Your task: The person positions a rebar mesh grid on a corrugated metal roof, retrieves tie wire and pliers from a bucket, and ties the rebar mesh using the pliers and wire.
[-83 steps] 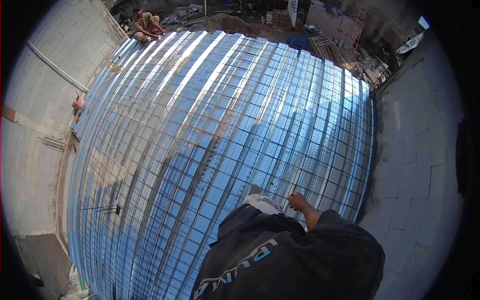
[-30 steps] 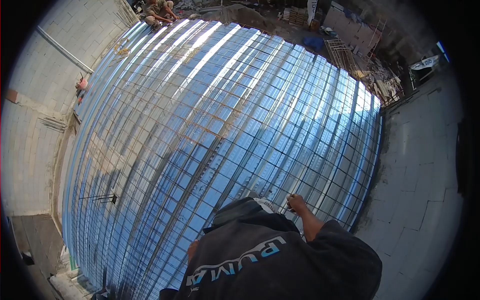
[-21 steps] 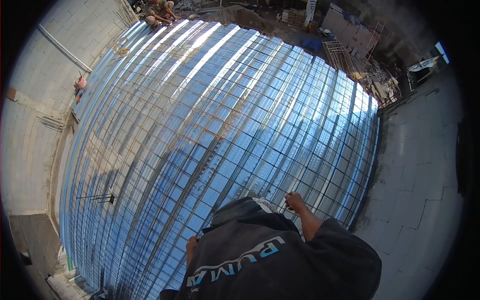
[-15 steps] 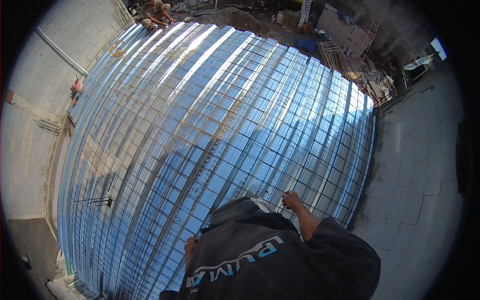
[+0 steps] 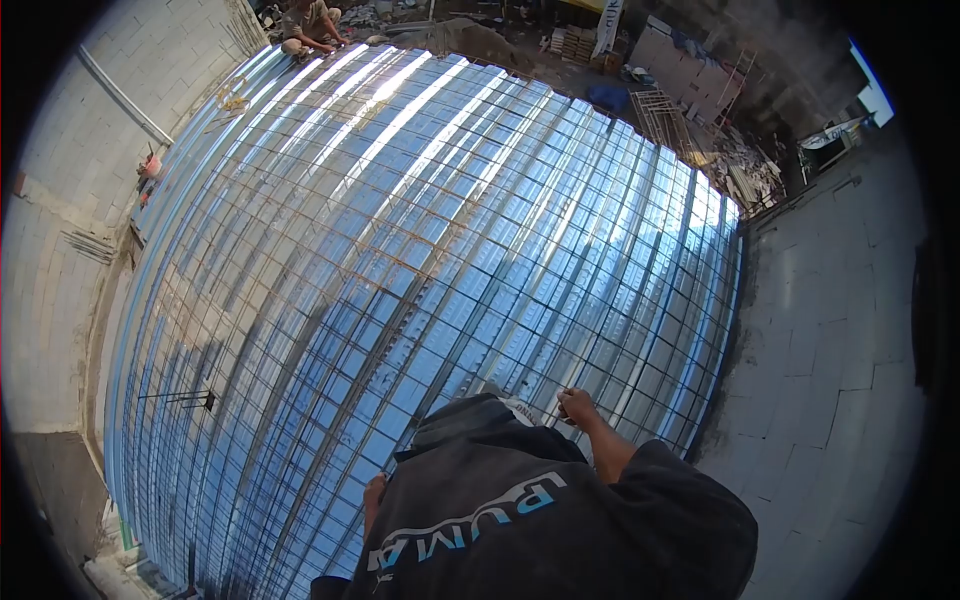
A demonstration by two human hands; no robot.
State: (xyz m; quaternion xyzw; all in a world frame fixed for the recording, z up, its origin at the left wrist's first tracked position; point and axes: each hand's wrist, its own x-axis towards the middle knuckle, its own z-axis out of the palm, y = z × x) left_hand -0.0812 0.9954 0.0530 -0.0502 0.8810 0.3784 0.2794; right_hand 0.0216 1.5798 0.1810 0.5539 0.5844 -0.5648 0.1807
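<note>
Thin grey-brown steel-rod mesh point(image 5: 430, 270): spread over ridged, silver-blue metal decking point(image 5: 425, 335), running right under both hands.
R hand point(image 5: 577, 406): fingers curled, low over the mesh just R of the torso; can't tell what, if anything, it's grasping.
L hand point(image 5: 375, 490): poking out past the L edge of the dark hoodie w/ blue-white lettering point(image 5: 620, 540); part hidden, can't tell if it's gripping a rod.
Just changed: L hand, out of sight approx 3 s ago, is now showing!
Meaning: prob. both hands in play at the mesh now, not just R.
Far L corner: crouched person in tan clothes point(image 5: 311, 25), hands at decking edge.
</note>
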